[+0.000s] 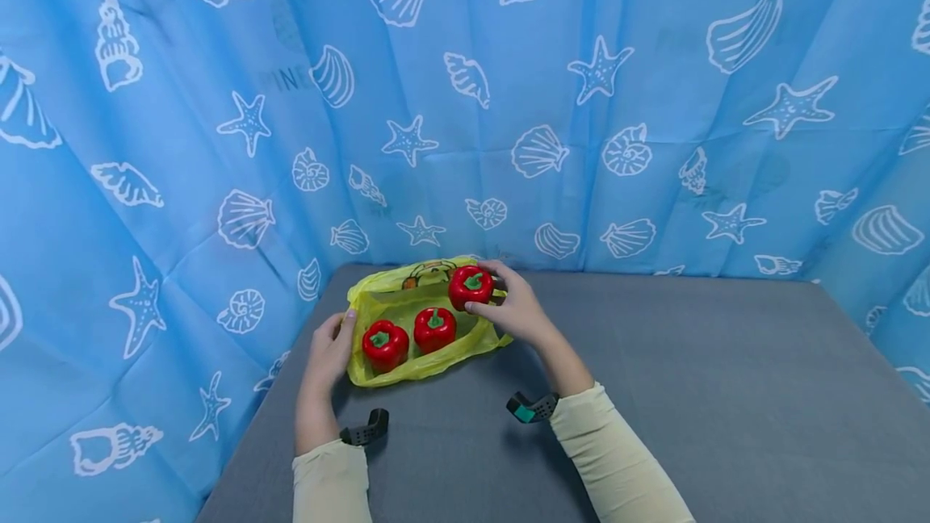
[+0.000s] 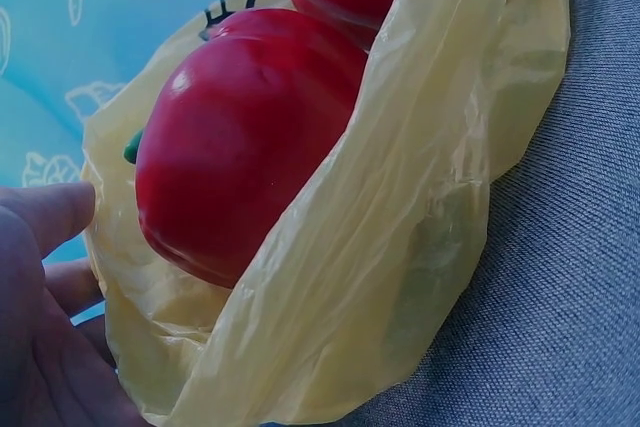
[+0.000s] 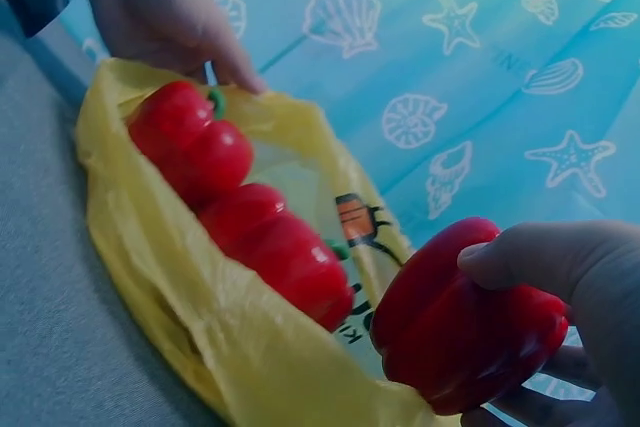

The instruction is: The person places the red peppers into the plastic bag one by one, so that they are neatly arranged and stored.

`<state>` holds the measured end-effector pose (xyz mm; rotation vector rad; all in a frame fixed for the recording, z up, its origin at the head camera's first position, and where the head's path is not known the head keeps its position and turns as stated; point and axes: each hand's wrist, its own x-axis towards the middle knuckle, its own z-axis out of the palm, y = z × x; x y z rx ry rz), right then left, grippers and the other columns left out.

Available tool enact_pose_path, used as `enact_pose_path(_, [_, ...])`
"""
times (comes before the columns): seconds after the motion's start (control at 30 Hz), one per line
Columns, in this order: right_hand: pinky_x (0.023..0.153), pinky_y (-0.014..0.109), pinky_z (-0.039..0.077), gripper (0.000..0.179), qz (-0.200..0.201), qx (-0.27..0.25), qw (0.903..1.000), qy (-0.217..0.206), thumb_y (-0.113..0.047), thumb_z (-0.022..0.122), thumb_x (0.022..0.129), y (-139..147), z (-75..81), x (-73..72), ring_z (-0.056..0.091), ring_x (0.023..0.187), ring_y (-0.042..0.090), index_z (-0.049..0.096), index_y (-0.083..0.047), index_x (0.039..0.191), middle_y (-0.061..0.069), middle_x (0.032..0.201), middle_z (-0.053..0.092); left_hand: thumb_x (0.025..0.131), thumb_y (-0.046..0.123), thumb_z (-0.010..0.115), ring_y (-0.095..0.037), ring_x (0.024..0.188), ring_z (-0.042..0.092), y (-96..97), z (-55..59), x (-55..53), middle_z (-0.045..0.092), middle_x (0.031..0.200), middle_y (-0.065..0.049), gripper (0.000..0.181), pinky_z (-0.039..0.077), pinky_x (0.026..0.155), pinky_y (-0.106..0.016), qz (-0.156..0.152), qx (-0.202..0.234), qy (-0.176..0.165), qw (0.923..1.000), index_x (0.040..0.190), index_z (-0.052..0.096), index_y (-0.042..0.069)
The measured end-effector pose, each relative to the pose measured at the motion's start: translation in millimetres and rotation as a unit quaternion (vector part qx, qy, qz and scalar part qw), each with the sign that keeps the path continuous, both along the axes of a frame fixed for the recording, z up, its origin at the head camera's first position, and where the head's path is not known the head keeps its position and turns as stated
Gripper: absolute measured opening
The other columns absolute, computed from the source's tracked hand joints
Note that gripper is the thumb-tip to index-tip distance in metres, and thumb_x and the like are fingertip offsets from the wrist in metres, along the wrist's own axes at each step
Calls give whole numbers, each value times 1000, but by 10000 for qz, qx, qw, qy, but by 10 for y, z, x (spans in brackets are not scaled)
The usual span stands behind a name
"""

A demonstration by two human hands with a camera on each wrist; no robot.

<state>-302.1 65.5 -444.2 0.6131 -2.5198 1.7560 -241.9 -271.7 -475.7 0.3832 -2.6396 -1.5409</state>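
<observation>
A yellow plastic bag (image 1: 407, 378) lies with its mouth spread wide. Inside it, side by side, sit two red bell peppers with green stems, a left one (image 1: 386, 348) and a middle one (image 1: 435, 332). My right hand (image 1: 517, 309) grips a third red bell pepper (image 3: 470, 317) between thumb and fingers, over the bag's right end. At the left end, my left hand (image 1: 330, 349) holds the bag's rim, thumb at the edge and fingers behind the plastic, close to the left pepper (image 2: 245, 147).
The bag rests on a grey cloth-covered table (image 1: 697, 394), near its far left corner. A blue curtain (image 1: 465, 103) printed with white shells and starfish hangs behind and along the left side. Each wrist wears a black camera band, one left (image 1: 366, 428) and one right (image 1: 533, 408).
</observation>
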Motion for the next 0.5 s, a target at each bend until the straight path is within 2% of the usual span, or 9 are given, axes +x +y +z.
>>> enact_pose_path(0.13, [99, 50, 61, 75, -54, 172, 9998, 28, -20, 84, 92, -22, -50, -17, 59, 136, 40, 49, -9, 157, 14, 160, 50, 111, 62, 37, -34, 122, 54, 6, -1, -1, 58, 140, -21, 71, 46, 106, -51, -6, 10, 65, 10000, 150, 54, 5])
enact_pose_path(0.5, [97, 49, 62, 76, -33, 550, 9984, 129, -19, 85, 91, -1, -156, -46, 63, 129, 37, 48, -7, 156, 15, 152, 56, 112, 59, 37, -34, 121, 54, -4, 8, 22, 57, 141, -23, 70, 46, 102, -49, -53, -27, 162, 9999, 151, 52, 3])
